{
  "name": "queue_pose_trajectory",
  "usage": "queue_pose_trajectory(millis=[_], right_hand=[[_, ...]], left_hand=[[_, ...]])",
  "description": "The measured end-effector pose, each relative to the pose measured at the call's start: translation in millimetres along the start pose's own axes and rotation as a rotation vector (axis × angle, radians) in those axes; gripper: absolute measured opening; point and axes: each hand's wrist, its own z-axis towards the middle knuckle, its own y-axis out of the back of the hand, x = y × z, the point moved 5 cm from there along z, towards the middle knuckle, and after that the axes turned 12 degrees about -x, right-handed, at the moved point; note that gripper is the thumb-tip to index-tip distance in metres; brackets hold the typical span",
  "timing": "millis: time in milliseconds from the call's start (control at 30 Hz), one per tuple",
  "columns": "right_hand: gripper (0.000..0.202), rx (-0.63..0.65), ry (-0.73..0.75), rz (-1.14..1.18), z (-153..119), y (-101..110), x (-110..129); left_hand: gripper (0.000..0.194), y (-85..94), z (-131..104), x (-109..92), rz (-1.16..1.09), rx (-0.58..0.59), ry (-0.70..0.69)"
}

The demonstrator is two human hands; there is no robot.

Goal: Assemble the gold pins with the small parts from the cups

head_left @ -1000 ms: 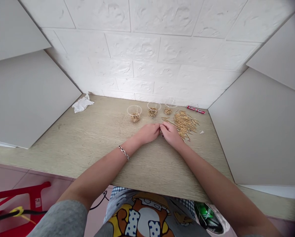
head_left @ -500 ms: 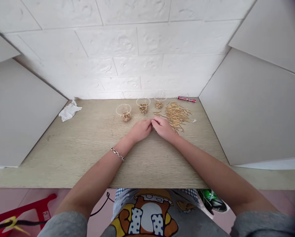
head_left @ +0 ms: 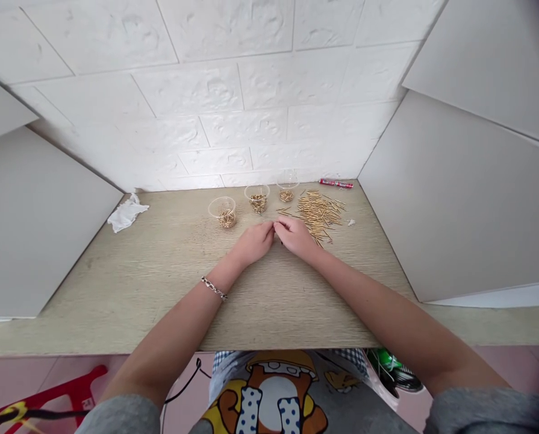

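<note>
My left hand [head_left: 256, 241] and my right hand [head_left: 295, 236] meet fingertip to fingertip just above the table, both with closed fingers. Whatever they pinch is too small or too hidden to name. Right behind my right hand lies a loose pile of thin gold-coloured metal pins [head_left: 318, 211]. Beyond my hands stand three clear plastic cups: a left cup [head_left: 222, 208], a middle cup [head_left: 257, 194] and a right cup [head_left: 288, 179]. Each has small gold-coloured metal parts at its bottom.
Crumpled white tissue [head_left: 127, 213] lies at the table's back left. A red wrapped stick [head_left: 336, 183] rests by the wall at the back right. Grey panels [head_left: 472, 199] close in both sides of the wooden table [head_left: 138, 289]. A red plastic frame [head_left: 70, 389] is below the left front edge.
The head view has shifted slightly, so the scene sits a little lower and further left at the back. My hands stay together in nearly the same pose.
</note>
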Motion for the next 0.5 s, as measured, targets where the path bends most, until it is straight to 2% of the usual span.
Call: queue_pose_trajectory(millis=[200, 500], right_hand=[[0.019, -0.043, -0.073, 0.031, 0.9, 2.2, -2.5], [0.020, -0.007, -0.098, -0.028, 5.1, 4.2, -2.4]], left_hand=[[0.028, 1.7, -0.2, 1.5, -0.021, -0.045, 0.020], [0.027, 0.1, -1.6, 0.7, -0.027, -0.047, -0.002]])
